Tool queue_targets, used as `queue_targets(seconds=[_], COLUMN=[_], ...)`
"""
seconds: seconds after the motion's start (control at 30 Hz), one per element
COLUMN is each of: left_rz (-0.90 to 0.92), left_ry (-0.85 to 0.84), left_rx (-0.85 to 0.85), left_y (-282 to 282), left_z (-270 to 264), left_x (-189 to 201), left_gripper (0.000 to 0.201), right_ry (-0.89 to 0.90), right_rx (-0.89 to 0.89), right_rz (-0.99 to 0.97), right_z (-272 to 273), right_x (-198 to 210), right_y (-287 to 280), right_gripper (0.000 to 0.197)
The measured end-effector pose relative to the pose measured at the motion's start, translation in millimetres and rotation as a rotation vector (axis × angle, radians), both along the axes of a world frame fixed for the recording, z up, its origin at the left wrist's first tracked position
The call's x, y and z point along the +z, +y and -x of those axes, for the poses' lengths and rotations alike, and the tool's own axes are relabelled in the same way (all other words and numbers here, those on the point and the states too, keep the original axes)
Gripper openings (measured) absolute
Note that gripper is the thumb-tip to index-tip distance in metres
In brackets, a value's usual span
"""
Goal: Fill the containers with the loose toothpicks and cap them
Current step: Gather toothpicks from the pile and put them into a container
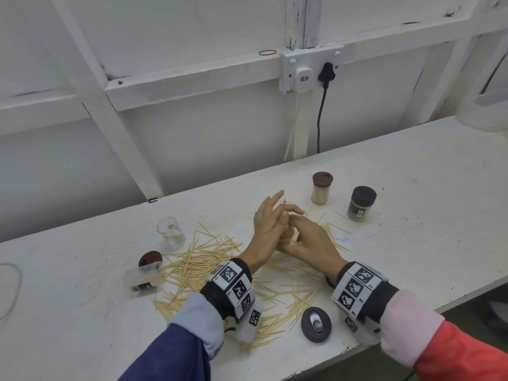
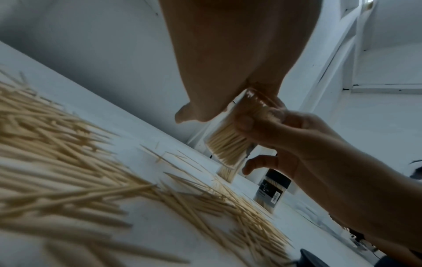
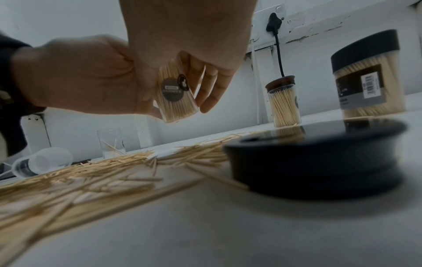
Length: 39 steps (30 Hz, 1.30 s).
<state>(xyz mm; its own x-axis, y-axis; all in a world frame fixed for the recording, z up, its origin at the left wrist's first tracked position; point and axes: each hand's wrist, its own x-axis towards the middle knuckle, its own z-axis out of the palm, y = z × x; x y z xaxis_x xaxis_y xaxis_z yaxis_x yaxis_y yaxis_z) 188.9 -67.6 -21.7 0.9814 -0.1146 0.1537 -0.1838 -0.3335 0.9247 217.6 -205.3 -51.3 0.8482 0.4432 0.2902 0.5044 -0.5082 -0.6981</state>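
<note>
**Third jar being filled, held off the bench**

Head view: I see the right hand point(image 1: 310, 243) wrapped round a small clear jar point(image 1: 288, 235), lifted above the white bench point(image 1: 412, 188). The left hand point(image 1: 268, 218) pinches a few toothpicks at the jar's mouth, other fingers straight. Loose toothpicks point(image 1: 203, 259) lie scattered in front of and under both wrists. Two capped jars stand behind: a brown-lidded one point(image 1: 322, 188) and a black-lidded one point(image 1: 361, 203). To the left, an upright open jar point(image 1: 171, 232) is nearly empty, another jar lies on its side point(image 1: 141, 279), and a brown cap point(image 1: 149, 259) sits beside it. A black cap point(image 1: 316, 324) lies near the right wrist.

Left wrist view: the held jar is tilted, almost full of picks, the right thumb and fingers curled round its wall.

Right wrist view: the jar's label faces the camera; its base is clear of the bench.

Handling, my judgement: jar light, smooth plastic, likely slippery, so hold it mid-wall. Picks are stiff, thin and snap easily; pinch them in small aligned bundles near the middle.
</note>
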Motion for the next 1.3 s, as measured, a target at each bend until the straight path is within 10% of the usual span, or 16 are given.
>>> queue_targets(seconds=[0.6,1.3], left_rz=[0.271,0.068], left_ry=[0.101,-0.108], left_rx=[-0.095,0.214], left_y=[11,7], left_z=[3,-4], left_x=[-4,-14], left_gripper=[0.03,0.032], right_ry=[0.054,0.081], right_rx=[-0.025,-0.047], right_rz=[-0.077,-0.018], right_z=[-3,-5], right_x=[-1,-4], right_y=[-5,-7], right_gripper=[0.049,0.041])
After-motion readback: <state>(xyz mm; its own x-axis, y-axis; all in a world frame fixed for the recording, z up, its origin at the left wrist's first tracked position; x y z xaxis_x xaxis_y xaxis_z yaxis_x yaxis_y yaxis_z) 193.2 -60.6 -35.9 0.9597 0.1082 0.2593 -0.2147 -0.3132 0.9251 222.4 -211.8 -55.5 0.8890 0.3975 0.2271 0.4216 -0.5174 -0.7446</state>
